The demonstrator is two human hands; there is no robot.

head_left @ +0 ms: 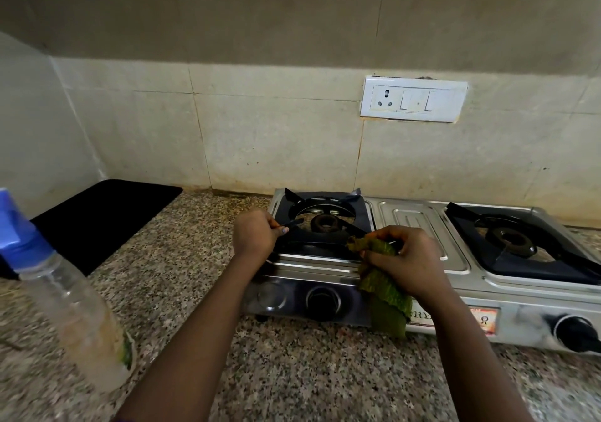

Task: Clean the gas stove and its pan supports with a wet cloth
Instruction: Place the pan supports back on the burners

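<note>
**Two hands at the left burner**

Nearest the lens, at far left, a clear bottle [70, 294] with a blue cap stands blurred on the speckled desk [292, 373]. Behind it a black mat [100, 220] lies on the desk against the tiled wall [276, 135].

Moving right, the left hand [255, 236] sits at the left edge of the steel stove [419, 226]. Its fingers [281, 230] are curled round one thin black arm of the left support [320, 238], pinching it near its tip. That support lies over the left burner [323, 223]; whether it is lifted off the stove top or resting flat cannot be told.

Next, the right hand [406, 259] hovers over the front right corner of the same support. Its fingers are curled and pinch a green cloth [382, 278]; the upper part of the cloth is bunched against the support's edge, and the rest hangs down over the stove's front panel, just right of the left knob [322, 301].

Further right, the stove's raised centre panel is bare steel, then the right support [520, 249] sits flat around its own burner. A second knob [575, 332] juts from the front at the far right. On the wall above the stove is a white socket [413, 100] with switches.
</note>
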